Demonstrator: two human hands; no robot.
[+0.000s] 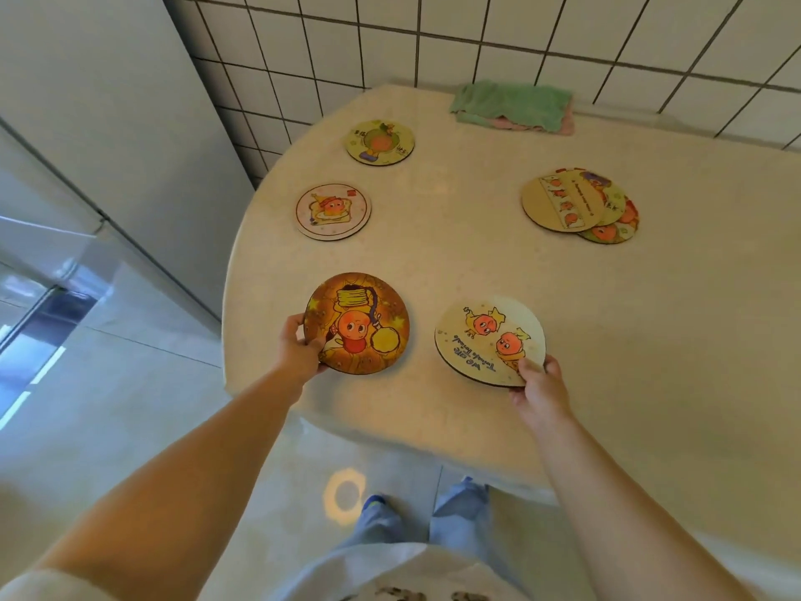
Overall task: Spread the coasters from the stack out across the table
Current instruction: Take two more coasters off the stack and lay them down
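My left hand [299,347] grips the left edge of a round orange coaster [359,325] near the table's front left. My right hand [539,386] pinches the near edge of a cream coaster [485,336] printed with two orange figures, just right of the orange one. Both coasters sit low over the tabletop; whether they touch it I cannot tell. A small fanned stack of coasters [576,206] lies at the right. Two single coasters lie flat at the left: a pale pink-rimmed one [333,211] and a yellow-green one [380,142] farther back.
The beige rounded table [455,245] stands against a white tiled wall [477,32]. A folded green and pink cloth [513,107] lies at the table's back edge. White cabinets [108,145] stand to the left. My legs and the glossy floor show below.
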